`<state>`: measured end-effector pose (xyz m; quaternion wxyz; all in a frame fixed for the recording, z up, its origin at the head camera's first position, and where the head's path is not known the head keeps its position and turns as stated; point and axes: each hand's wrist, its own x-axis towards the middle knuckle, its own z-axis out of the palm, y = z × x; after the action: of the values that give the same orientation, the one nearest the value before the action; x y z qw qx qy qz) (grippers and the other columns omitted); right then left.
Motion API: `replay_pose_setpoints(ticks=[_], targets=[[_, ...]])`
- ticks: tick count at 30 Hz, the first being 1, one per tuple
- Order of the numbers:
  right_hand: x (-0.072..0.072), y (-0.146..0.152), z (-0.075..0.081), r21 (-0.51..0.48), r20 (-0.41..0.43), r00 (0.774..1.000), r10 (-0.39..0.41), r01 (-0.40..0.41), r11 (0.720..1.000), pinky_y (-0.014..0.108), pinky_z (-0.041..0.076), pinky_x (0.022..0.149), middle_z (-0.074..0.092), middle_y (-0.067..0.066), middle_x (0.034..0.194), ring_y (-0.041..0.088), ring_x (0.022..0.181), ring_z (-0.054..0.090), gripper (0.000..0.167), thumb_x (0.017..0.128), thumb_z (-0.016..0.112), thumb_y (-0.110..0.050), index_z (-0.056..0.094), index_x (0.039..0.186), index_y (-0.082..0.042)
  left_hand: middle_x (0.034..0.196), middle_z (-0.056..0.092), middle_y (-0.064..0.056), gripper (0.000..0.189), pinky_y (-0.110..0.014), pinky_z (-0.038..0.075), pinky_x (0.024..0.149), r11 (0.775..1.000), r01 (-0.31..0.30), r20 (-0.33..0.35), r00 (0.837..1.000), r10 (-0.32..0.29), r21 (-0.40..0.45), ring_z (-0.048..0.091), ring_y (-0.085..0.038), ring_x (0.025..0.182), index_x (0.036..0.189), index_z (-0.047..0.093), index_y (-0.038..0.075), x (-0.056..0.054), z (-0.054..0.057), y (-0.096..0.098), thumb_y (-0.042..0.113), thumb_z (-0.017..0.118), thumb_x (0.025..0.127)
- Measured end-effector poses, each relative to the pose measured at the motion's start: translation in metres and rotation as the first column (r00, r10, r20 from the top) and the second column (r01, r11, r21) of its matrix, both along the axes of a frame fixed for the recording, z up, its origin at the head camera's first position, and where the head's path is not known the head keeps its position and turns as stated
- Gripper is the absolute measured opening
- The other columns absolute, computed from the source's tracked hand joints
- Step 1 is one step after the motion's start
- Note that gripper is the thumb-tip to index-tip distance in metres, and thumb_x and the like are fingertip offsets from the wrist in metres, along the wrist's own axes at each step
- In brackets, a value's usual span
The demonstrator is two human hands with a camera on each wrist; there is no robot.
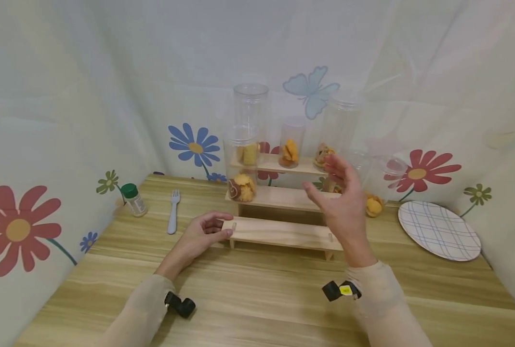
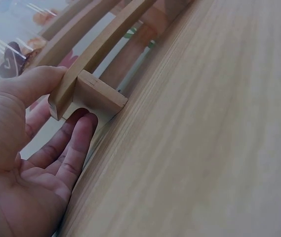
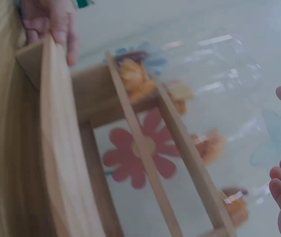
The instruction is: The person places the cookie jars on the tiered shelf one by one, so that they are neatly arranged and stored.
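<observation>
My left hand [image 1: 201, 234] grips the left end of the lowest step of a wooden tiered display stand [image 1: 279, 232]. In the left wrist view, the thumb lies at the board's edge and curled fingers reach under it beside the leg. My right hand [image 1: 344, 207] is raised over the stand's right side, thumb and fingers apart with nothing between them. Behind its fingertips, a tall clear jar [image 1: 341, 120] of cookies stands on the top step. A tall jar [image 1: 251, 103] and a small jar [image 1: 293, 132] share that step. Another cookie jar [image 1: 241, 159] stands on the middle step's left end.
Right of the stand, a clear container [image 1: 389, 180] overlaps yellow cookies [image 1: 374, 206]. A plaid plate [image 1: 439, 231] lies at the far right. On the left are a fork [image 1: 173, 212] and a green-capped shaker [image 1: 134, 200]. A flowered curtain [image 1: 110, 96] hangs behind the wooden table [image 1: 248, 294].
</observation>
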<state>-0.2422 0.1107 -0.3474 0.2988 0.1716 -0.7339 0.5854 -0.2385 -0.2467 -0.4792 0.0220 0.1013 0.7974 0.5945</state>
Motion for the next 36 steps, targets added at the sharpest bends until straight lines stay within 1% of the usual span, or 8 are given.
replay_pose_setpoints(ticks=[2, 6, 10, 16, 20, 25, 33, 36], targets=[[-0.001, 0.016, 0.004, -0.015, -0.014, 0.999, -0.034, 0.034, 0.999, 0.029, 0.046, 0.117, 0.066, 0.009, 0.149, 0.024, 0.136, 0.062, 0.074, 0.090, 0.095, -0.010, 0.060, 0.155, -0.004, 0.122, 0.076, -0.015, 0.042, -0.028, 0.059, 0.090, 1.000, -0.001, -0.003, 1.000, 0.001, -0.005, 0.072, -0.027, 0.109, 0.141, 0.074, 0.013, 0.000, 0.000, 0.000, 0.023, 0.086, 0.102], [-0.005, 0.050, 0.008, -0.011, -0.009, 0.989, -0.148, 0.148, 0.989, 0.027, 0.046, 0.118, 0.065, 0.004, 0.150, 0.020, 0.138, 0.062, 0.075, 0.091, 0.093, -0.009, 0.059, 0.158, -0.008, 0.122, 0.076, -0.015, 0.042, -0.028, 0.059, 0.090, 1.000, 0.004, -0.007, 1.000, -0.005, -0.005, 0.072, -0.026, 0.110, 0.141, 0.074, 0.013, 0.000, 0.000, 0.000, 0.023, 0.085, 0.102], [-0.007, 0.082, 0.009, -0.025, 0.061, 0.964, -0.258, 0.260, 0.965, 0.027, 0.046, 0.119, 0.063, 0.002, 0.153, 0.019, 0.140, 0.060, 0.076, 0.093, 0.092, -0.014, 0.057, 0.160, -0.013, 0.122, 0.076, -0.013, 0.043, -0.028, 0.059, 0.090, 1.000, 0.006, -0.006, 1.000, -0.006, 0.001, 0.073, -0.025, 0.109, 0.142, 0.073, 0.012, 0.001, 0.000, 0.000, 0.024, 0.085, 0.103], [-0.011, 0.110, 0.011, -0.095, 0.168, 0.928, -0.332, 0.351, 0.932, 0.029, 0.041, 0.125, 0.058, 0.003, 0.159, 0.021, 0.144, 0.055, 0.077, 0.094, 0.091, -0.019, 0.054, 0.162, -0.017, 0.123, 0.075, -0.014, 0.042, -0.028, 0.059, 0.089, 1.000, 0.005, -0.002, 1.000, -0.005, 0.001, 0.072, -0.026, 0.109, 0.142, 0.073, 0.013, 0.000, -0.001, -0.002, 0.024, 0.085, 0.103], [-0.012, 0.119, 0.010, -0.084, 0.233, 0.906, -0.355, 0.382, 0.920, 0.031, 0.040, 0.126, 0.055, 0.004, 0.163, 0.023, 0.146, 0.054, 0.080, 0.096, 0.090, -0.023, 0.051, 0.165, -0.020, 0.123, 0.075, -0.015, 0.042, -0.028, 0.060, 0.088, 1.000, 0.010, -0.005, 1.000, -0.010, 0.008, 0.072, -0.026, 0.108, 0.142, 0.073, 0.012, -0.002, -0.002, -0.002, 0.023, 0.085, 0.103], [-0.017, 0.128, 0.001, -0.055, 0.310, 0.883, -0.351, 0.386, 0.921, 0.032, 0.036, 0.129, 0.048, 0.003, 0.170, 0.023, 0.154, 0.049, 0.085, 0.098, 0.088, -0.030, 0.043, 0.170, -0.023, 0.123, 0.075, -0.015, 0.042, -0.028, 0.060, 0.089, 1.000, 0.007, -0.006, 1.000, -0.007, 0.009, 0.072, -0.026, 0.108, 0.141, 0.073, 0.012, -0.001, -0.001, -0.001, 0.022, 0.085, 0.102], [-0.032, 0.140, -0.024, -0.011, 0.385, 0.853, -0.352, 0.385, 0.923, 0.034, 0.033, 0.131, 0.043, 0.002, 0.176, 0.023, 0.163, 0.040, 0.089, 0.100, 0.086, -0.037, 0.038, 0.173, -0.026, 0.124, 0.075, -0.015, 0.043, -0.028, 0.060, 0.089, 1.000, 0.007, -0.001, 1.000, -0.007, 0.002, 0.072, -0.027, 0.110, 0.142, 0.073, 0.012, -0.001, -0.001, -0.001, 0.023, 0.085, 0.103], [-0.037, 0.146, -0.034, 0.000, 0.404, 0.850, -0.338, 0.370, 0.929, 0.035, 0.033, 0.132, 0.041, 0.002, 0.177, 0.024, 0.164, 0.039, 0.089, 0.100, 0.085, -0.038, 0.036, 0.174, -0.023, 0.124, 0.075, -0.015, 0.043, -0.028, 0.059, 0.089, 1.000, 0.007, 0.000, 1.000, -0.007, 0.004, 0.072, -0.026, 0.110, 0.142, 0.073, 0.012, -0.001, -0.001, -0.001, 0.024, 0.085, 0.103]])
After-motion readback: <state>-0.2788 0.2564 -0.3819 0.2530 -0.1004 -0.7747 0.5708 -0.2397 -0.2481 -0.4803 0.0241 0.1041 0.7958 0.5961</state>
